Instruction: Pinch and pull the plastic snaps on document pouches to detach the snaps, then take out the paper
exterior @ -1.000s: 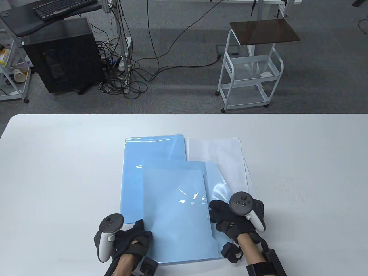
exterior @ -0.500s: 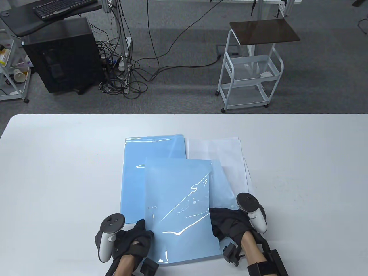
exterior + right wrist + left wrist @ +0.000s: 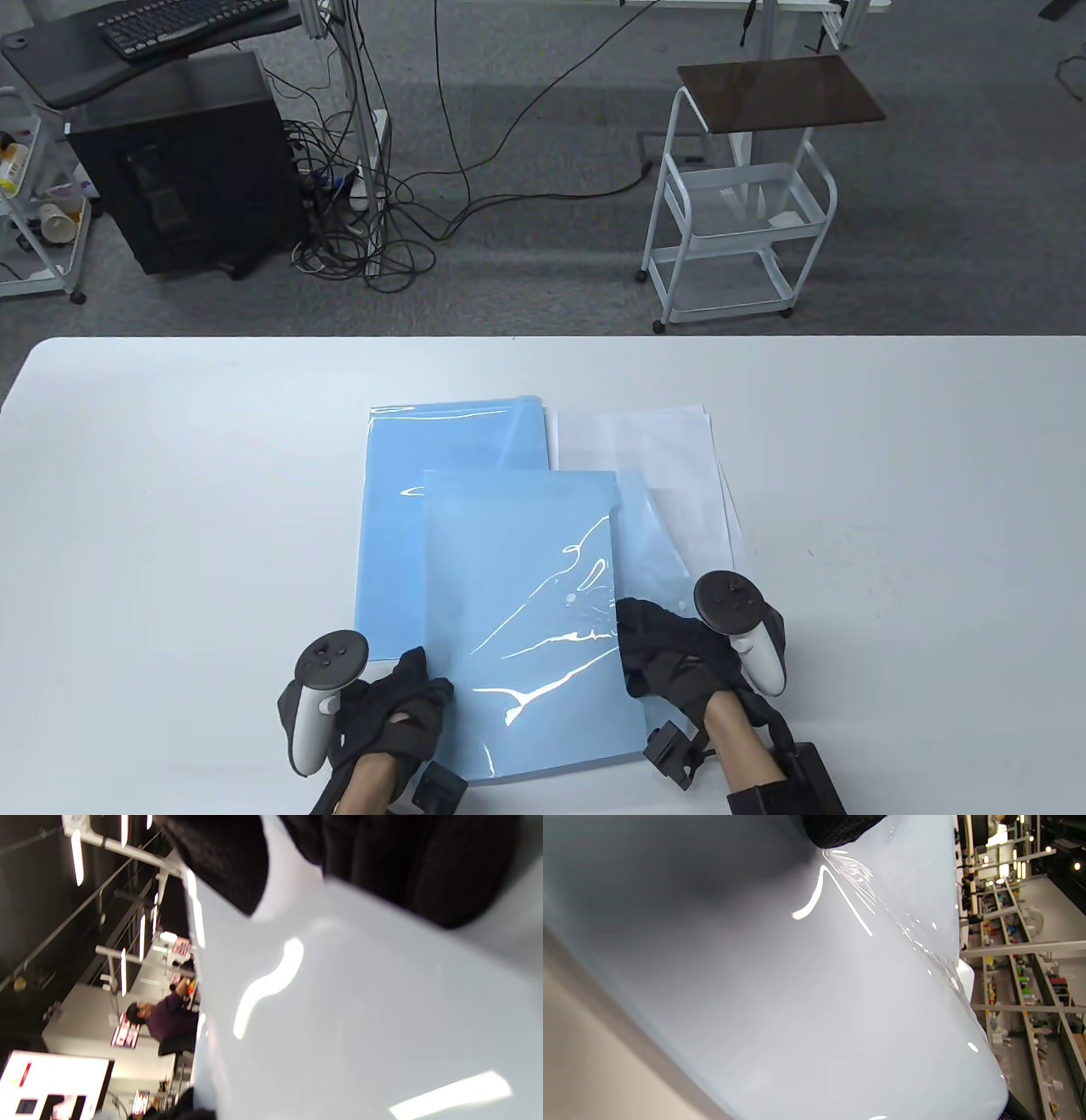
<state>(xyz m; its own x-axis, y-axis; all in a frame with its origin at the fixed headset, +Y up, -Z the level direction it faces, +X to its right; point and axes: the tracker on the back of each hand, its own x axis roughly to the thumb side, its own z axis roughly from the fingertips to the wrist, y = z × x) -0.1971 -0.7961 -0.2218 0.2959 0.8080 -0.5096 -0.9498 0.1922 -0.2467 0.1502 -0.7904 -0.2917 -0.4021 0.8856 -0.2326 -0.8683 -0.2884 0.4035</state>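
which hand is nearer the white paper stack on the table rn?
Right. The right hand grips the right edge of the top blue pouch, just below the white paper stack. The left hand holds the pouch's lower left edge, across the pouch from the paper.

- My top blue pouch (image 3: 526,620) sits lower centre of the frame, glossy, its right edge lifted.
- A second blue pouch (image 3: 450,450) lies flat beneath it.
- White paper (image 3: 670,475) rests right of centre.
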